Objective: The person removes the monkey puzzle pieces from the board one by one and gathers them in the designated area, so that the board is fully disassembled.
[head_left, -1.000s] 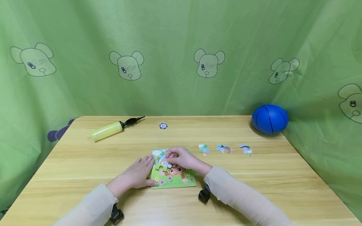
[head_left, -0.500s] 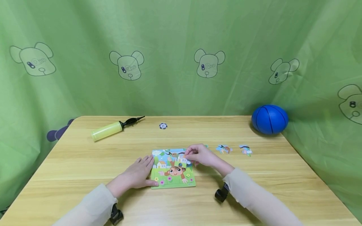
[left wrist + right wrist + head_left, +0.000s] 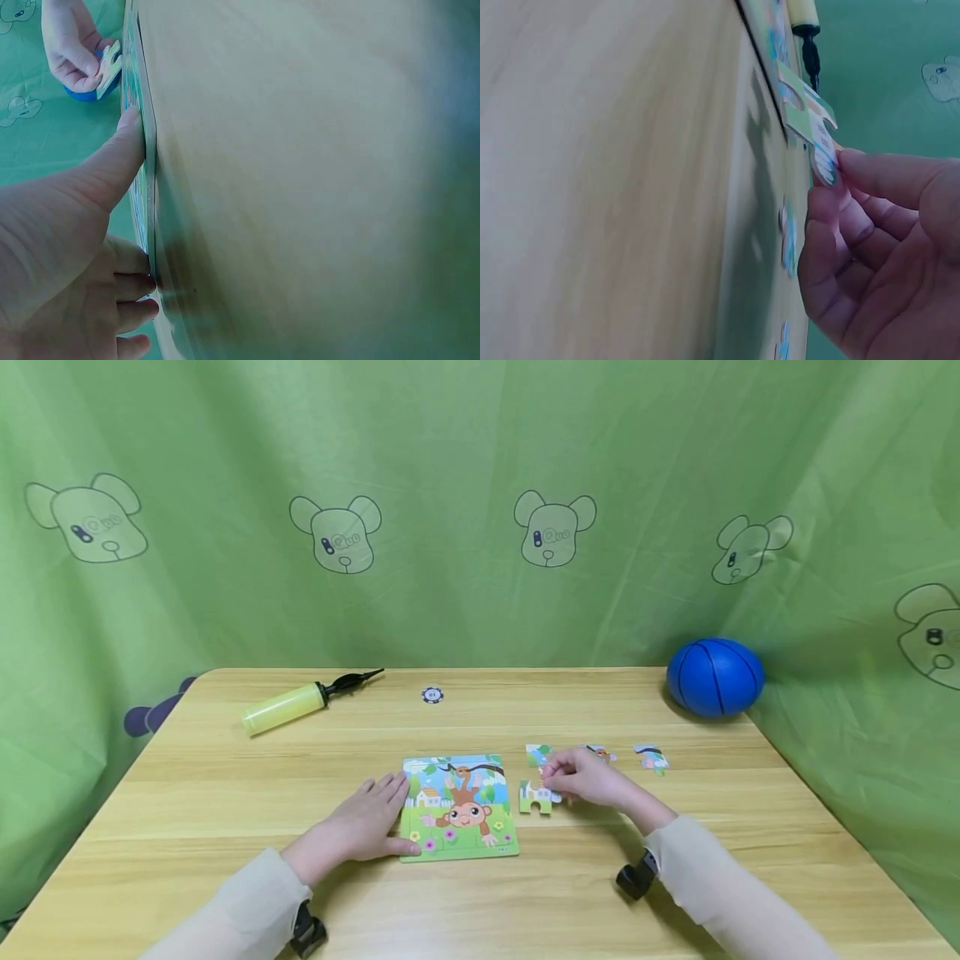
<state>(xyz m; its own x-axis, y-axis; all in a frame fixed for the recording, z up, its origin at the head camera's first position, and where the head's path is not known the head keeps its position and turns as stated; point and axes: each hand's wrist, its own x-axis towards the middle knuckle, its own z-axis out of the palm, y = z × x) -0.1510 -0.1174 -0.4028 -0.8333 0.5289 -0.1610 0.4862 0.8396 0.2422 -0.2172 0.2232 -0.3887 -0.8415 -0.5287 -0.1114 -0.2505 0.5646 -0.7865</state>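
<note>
A square puzzle board [image 3: 461, 847] with a monkey picture lies mid-table. My left hand [image 3: 367, 818] rests flat along its left side, fingers straight and thumb over the near corner; in the left wrist view the left thumb [image 3: 112, 161] presses its edge. Between thumb and fingers my right hand [image 3: 592, 779] pinches a puzzle piece [image 3: 534, 797] with a white house and green ground, just right of the board. In the right wrist view the puzzle piece [image 3: 810, 112] is held up above the tabletop. Behind the right hand, a loose puzzle piece [image 3: 537, 752] is partly covered.
Two more puzzle pieces lie farther right, a partly hidden brown-and-blue piece [image 3: 602, 752] and a blue-and-pink piece [image 3: 651, 757]. At the back are a yellow hand pump [image 3: 285, 708], a round chip [image 3: 432, 695] and a blue ball [image 3: 716, 677]. A green curtain [image 3: 465, 610] hangs behind.
My right hand has carried the house piece rightward from over the board to beside it, uncovering the monkey picture. The left hand has stayed in place.
</note>
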